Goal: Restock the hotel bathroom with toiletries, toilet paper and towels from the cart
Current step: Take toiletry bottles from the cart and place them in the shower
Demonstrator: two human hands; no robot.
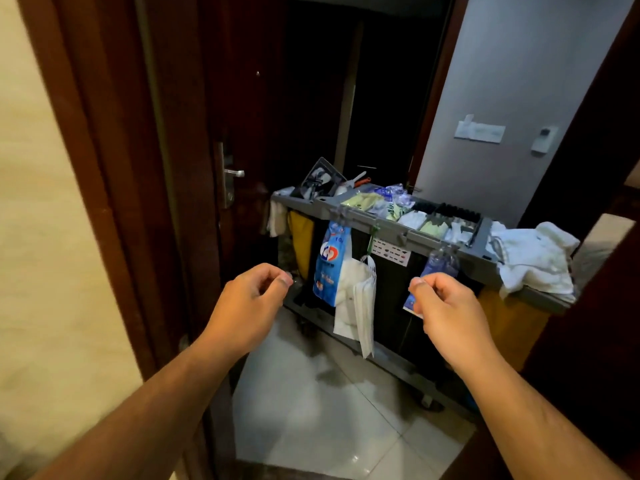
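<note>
A grey housekeeping cart [381, 230] stands in the doorway ahead of me. Its top tray holds small packets of toiletries [412, 216] in several compartments. A heap of white towels [533, 258] lies on its right end. A blue and white bag [330, 261] and white plastic bags [360, 299] hang from its front rail. Both arms reach toward the cart. My left hand [252, 299] hovers short of the cart's left end, fingers loosely curled, holding nothing. My right hand [446, 306] is in front of the cart's middle, also loosely curled and empty.
A dark wooden door [242, 116] with a metal handle [233, 173] stands open on the left, its frame beside a beige wall. Yellow bags [301, 237] hang at both ends of the cart. A grey wall with a switch plate [479, 131] is behind it. The floor is glossy tile [311, 410].
</note>
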